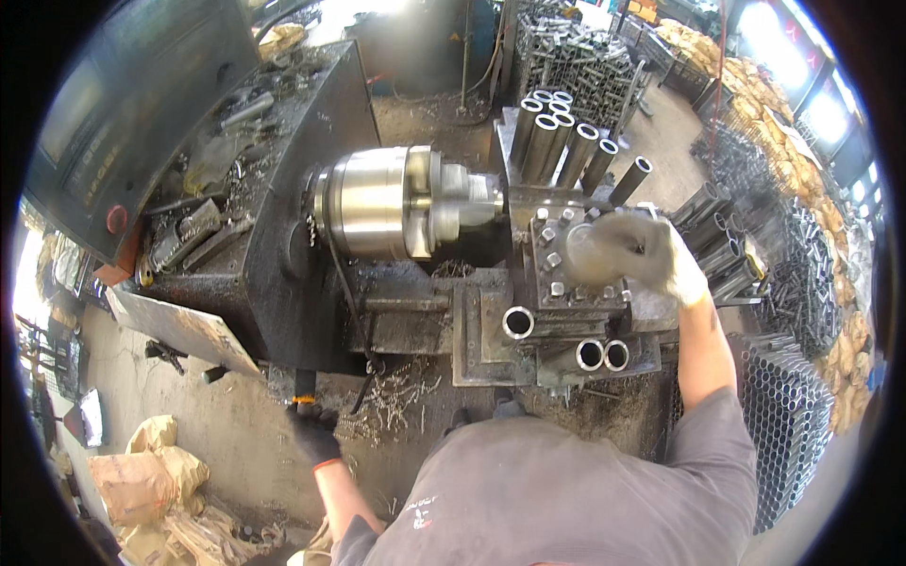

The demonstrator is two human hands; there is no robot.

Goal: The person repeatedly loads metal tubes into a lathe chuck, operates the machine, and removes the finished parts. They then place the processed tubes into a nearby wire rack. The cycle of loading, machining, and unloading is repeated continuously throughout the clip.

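My left hand (317, 436), in a dark glove with an orange cuff edge, is closed around the lower end of a black lever (304, 385) with an orange band, under the lathe's headstock. Over the square tool post (557, 269), with several bolt heads on top, my right hand (642, 255) wears a pale, dirty glove. Motion smears its fingers, so its grip cannot be made out. To the left of the tool post, the shiny lathe chuck (377, 203) has a stepped metal part (462, 203) at its jaws.
Several steel tubes (557, 141) stand upright behind the tool post. Short tubes (518, 323) lie at the carriage's front. More tubes (722, 245) are stacked at right, above a crate of tube ends (783, 415). Metal chips (396, 401) litter the floor; paper sacks (142, 481) lie lower left.
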